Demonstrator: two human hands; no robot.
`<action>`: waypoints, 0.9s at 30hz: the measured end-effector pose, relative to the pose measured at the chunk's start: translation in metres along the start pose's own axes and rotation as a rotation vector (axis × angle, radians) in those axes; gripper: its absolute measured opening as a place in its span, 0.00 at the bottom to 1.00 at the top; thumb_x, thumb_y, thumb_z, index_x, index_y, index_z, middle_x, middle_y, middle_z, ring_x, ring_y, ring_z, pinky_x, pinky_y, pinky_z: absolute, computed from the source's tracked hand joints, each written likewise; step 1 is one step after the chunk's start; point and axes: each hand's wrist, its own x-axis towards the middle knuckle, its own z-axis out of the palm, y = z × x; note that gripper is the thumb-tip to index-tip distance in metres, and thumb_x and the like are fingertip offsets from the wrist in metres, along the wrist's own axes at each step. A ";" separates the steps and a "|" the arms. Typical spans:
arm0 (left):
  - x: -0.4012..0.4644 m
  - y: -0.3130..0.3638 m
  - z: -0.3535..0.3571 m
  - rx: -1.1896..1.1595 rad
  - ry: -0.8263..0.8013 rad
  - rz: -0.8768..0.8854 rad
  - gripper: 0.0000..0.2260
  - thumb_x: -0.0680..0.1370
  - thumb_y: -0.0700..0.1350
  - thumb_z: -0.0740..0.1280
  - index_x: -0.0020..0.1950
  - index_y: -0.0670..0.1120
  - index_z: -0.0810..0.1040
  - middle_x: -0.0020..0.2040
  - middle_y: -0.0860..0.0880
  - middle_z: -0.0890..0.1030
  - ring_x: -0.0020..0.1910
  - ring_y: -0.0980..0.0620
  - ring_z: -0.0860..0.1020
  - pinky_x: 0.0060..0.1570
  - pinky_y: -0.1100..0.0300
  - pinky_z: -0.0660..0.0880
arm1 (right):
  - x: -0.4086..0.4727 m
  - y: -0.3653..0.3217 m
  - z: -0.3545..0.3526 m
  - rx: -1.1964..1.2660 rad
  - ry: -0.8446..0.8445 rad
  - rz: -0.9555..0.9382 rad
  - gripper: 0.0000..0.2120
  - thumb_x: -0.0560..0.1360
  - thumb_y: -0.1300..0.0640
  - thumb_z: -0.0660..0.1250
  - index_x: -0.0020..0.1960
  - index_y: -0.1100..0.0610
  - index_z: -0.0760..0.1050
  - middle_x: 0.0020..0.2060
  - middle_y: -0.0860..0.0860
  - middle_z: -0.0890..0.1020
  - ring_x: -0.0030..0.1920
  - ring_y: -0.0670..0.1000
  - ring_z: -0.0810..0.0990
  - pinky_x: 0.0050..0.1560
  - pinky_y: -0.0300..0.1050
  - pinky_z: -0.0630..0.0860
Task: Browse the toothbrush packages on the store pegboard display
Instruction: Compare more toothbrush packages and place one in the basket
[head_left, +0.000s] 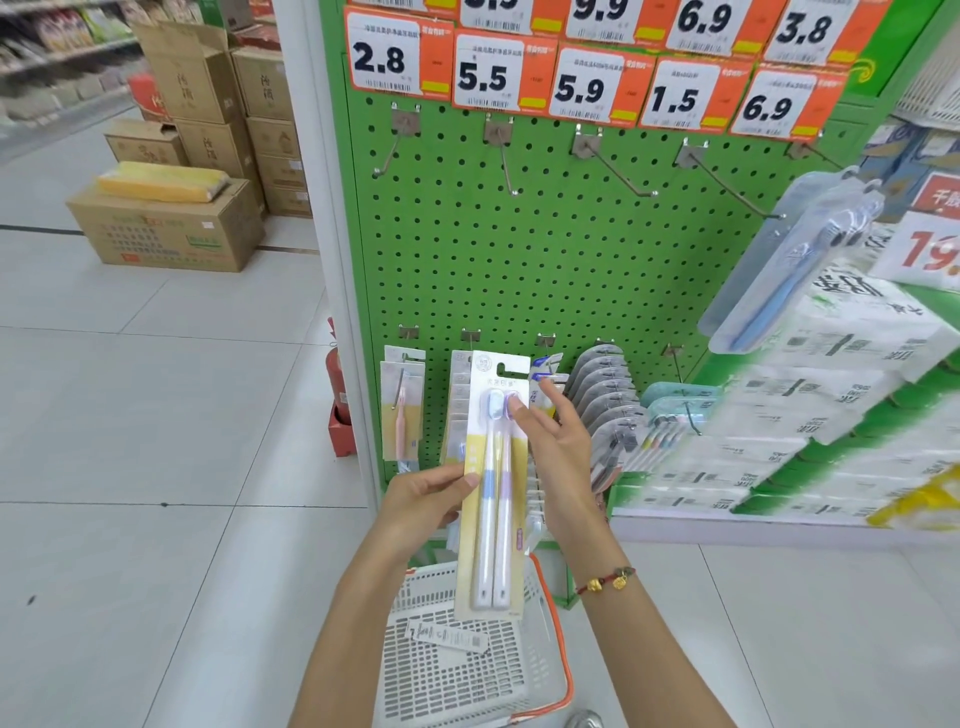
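Bare forearms — red cord bracelet (605, 581), seemingly gold charms

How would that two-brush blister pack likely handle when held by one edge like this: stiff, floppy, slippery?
The toothbrush pack probably stays fairly stiff: it stands straight though the left hand pinches only its edge. It looks light, being thin card and clear plastic. The glossy blister may be slippery where the right hand fingertips touch it.

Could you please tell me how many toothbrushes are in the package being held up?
2: side by side in the two-brush package, a blue-banded brush on the left and a purple-banded brush on the right. The left hand pinches the package's edge; the right hand touches its top.
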 end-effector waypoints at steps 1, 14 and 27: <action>0.000 -0.001 0.001 -0.003 0.003 0.003 0.13 0.76 0.41 0.70 0.60 0.43 0.81 0.52 0.39 0.83 0.48 0.45 0.79 0.58 0.56 0.76 | -0.001 0.000 0.000 -0.007 -0.006 0.008 0.28 0.75 0.53 0.72 0.72 0.49 0.67 0.48 0.43 0.82 0.39 0.25 0.76 0.50 0.34 0.69; -0.003 0.009 -0.011 -0.228 0.224 0.123 0.10 0.78 0.39 0.68 0.58 0.43 0.81 0.46 0.49 0.85 0.38 0.57 0.83 0.36 0.71 0.77 | -0.013 0.009 -0.004 -0.270 -0.377 0.074 0.25 0.72 0.52 0.75 0.67 0.48 0.72 0.61 0.47 0.78 0.54 0.48 0.82 0.45 0.35 0.78; 0.007 -0.003 -0.016 -0.254 0.404 0.149 0.10 0.78 0.40 0.68 0.58 0.44 0.82 0.47 0.50 0.85 0.47 0.50 0.83 0.45 0.61 0.78 | -0.008 0.026 -0.006 -0.386 -0.541 0.148 0.17 0.74 0.60 0.73 0.57 0.45 0.74 0.46 0.45 0.78 0.44 0.46 0.79 0.45 0.31 0.76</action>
